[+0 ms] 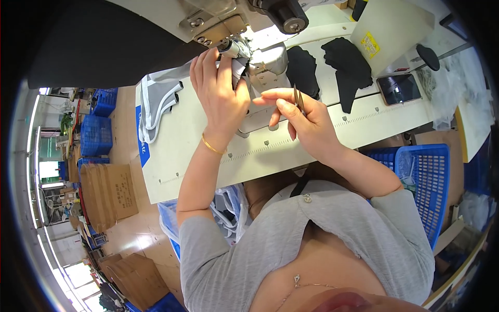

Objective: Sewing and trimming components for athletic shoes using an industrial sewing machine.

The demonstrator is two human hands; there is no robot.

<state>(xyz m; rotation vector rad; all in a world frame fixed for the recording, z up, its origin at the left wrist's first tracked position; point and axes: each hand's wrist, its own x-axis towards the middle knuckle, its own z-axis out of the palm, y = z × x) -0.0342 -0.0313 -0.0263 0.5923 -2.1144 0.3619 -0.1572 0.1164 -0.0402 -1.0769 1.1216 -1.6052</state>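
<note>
I see my left hand (221, 93) at upper centre, fingers closed on grey fabric (161, 99) at the sewing machine (260, 57). My right hand (304, 122), just right of it, pinches small snips (299, 100) upright. Black fabric pieces (345, 65) lie on the white table (197, 151), upper right.

The left hand (221, 93) covers the spot where the grey fabric piece (158, 101) meets the sewing machine (234, 26), so the needle cannot be seen. Above that hand the machine's top is cut off by the picture's edge. The small tool (298, 100) pinched in the right hand (304, 122) is too thin to tell its kind. Beyond the right hand, the black pieces (345, 65) are too dark to make out.
</note>
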